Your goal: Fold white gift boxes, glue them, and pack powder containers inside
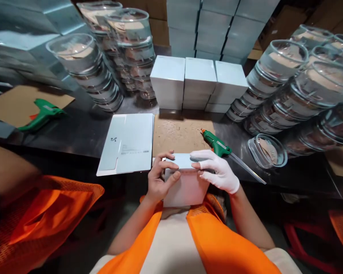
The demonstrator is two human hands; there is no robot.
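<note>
A white box (pixel 185 190) sits at the table's near edge, close to my body, with its top facing me. My left hand (pixel 162 175) is bare; its fingers curl over the box's upper left part and the thumb presses on its front edge. A white glove with bare thumb and index tips covers my right hand (pixel 217 171), which grips the same box from the right. Just beyond that hand, a green glue gun (pixel 218 144) lies with a clear glue stick (pixel 247 167) running out of its back. Flat white printed cartons (pixel 131 140) lie left of the box.
Brown cardboard (pixel 180 133) covers the table's middle. White boxes (pixel 200 80) stand stacked behind it. Tall stacks of clear round tubs (pixel 88 72) rise at left, with more tubs (pixel 267 150) at right. A second glue gun (pixel 42 114) lies far left, near a person in an orange vest (pixel 54 213).
</note>
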